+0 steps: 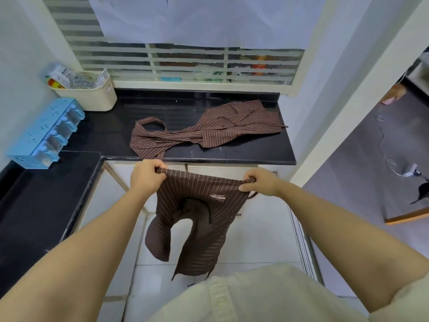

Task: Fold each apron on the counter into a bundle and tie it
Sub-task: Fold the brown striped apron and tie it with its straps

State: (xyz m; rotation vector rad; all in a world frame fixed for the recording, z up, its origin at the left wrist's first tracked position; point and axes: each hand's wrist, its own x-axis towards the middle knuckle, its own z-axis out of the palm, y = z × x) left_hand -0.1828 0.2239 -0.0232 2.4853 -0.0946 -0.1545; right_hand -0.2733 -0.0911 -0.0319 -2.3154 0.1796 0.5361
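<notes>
A brown pinstriped apron (197,219) hangs in the air in front of the counter, stretched between both hands. My left hand (146,176) pinches its upper left corner. My right hand (258,182) pinches the upper right corner. A small white logo shows near the top and the neck loop hangs down across the front. A second brown striped apron (209,130) lies crumpled and spread on the black counter (255,151), its neck loop to the left and its straps loose at the right.
A cream basket (92,94) of packets stands at the counter's back left corner. A blue spice rack (44,133) sits along the left wall. The counter turns toward me on the left. A doorway opens at the right.
</notes>
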